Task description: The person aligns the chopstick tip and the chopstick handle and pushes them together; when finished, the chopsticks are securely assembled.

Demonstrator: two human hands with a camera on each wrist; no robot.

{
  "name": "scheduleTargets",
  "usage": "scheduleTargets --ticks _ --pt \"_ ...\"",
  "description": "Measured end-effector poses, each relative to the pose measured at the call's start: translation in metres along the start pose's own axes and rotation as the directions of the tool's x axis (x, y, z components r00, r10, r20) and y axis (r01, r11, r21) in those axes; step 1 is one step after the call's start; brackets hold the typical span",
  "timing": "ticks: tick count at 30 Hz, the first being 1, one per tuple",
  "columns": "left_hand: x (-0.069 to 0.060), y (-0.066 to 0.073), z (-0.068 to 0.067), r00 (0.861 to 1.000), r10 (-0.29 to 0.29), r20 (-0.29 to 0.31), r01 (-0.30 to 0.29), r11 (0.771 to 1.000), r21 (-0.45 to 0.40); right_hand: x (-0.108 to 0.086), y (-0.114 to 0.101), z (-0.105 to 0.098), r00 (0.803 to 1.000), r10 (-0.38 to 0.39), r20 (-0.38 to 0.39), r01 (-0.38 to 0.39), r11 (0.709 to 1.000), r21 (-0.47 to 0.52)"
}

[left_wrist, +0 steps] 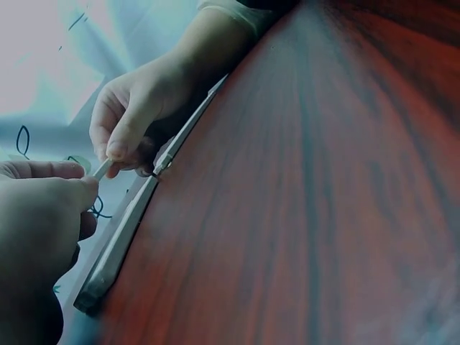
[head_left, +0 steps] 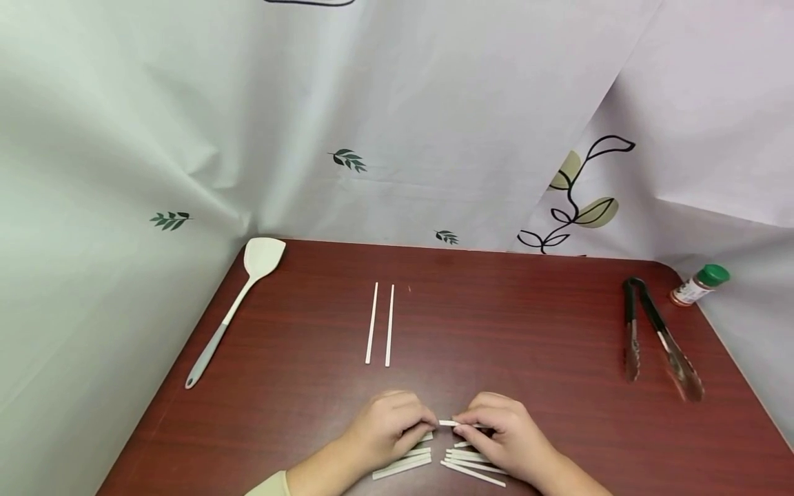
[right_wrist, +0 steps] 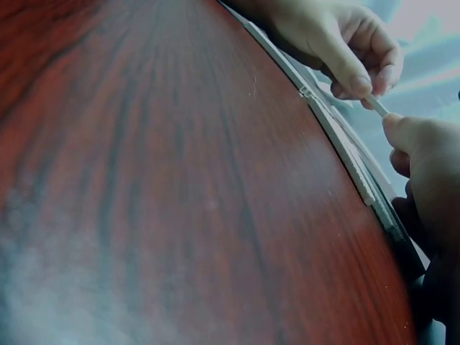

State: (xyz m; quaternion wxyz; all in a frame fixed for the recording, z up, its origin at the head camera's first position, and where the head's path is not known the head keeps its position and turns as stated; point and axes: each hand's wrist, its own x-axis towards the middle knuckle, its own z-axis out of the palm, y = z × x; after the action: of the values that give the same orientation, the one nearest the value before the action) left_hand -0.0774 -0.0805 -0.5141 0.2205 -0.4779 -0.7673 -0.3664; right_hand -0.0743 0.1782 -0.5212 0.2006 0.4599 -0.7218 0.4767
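Note:
Both hands meet near the table's front edge over a thin white stick (head_left: 447,423). My left hand (head_left: 393,427) pinches one end between thumb and fingers, and my right hand (head_left: 505,437) pinches the other. Only a short middle part of the stick (left_wrist: 103,169) shows between the fingertips in the left wrist view, and the same stick (right_wrist: 379,106) appears in the right wrist view. Under the left hand lie short white stick pieces (head_left: 403,467). More white pieces (head_left: 474,474) lie beneath the right hand, partly hidden by it.
Two longer white sticks (head_left: 372,324) lie side by side beyond the hands. A white spatula (head_left: 263,256) with a grey handle end is at the left edge. Black-handled metal tongs (head_left: 631,331) and a green-capped spice bottle (head_left: 691,289) are at the right. A patterned curtain (head_left: 434,124) surrounds the table.

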Motion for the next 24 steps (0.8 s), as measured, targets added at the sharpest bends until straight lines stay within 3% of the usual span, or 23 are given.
scheduleTargets --ticks 10,15,20,24 --pt "-0.001 0.002 0.0 0.999 0.042 -0.011 -0.043 0.997 -0.058 0.002 -0.003 0.0 0.999 -0.054 -0.006 0.054 0.998 -0.029" --pt "-0.001 0.002 0.002 0.999 -0.012 -0.03 0.01 0.997 -0.077 0.007 -0.004 0.0 0.997 -0.062 -0.038 0.059 0.996 -0.063" --pt "-0.002 0.001 0.003 0.99 -0.107 -0.092 0.1 0.992 -0.082 0.004 0.003 -0.005 0.99 0.048 -0.129 -0.059 0.995 -0.084" --pt "-0.002 0.001 0.005 0.973 -0.206 -0.107 0.194 0.974 -0.116 -0.002 0.009 -0.011 0.959 0.221 -0.176 -0.224 0.975 0.002"
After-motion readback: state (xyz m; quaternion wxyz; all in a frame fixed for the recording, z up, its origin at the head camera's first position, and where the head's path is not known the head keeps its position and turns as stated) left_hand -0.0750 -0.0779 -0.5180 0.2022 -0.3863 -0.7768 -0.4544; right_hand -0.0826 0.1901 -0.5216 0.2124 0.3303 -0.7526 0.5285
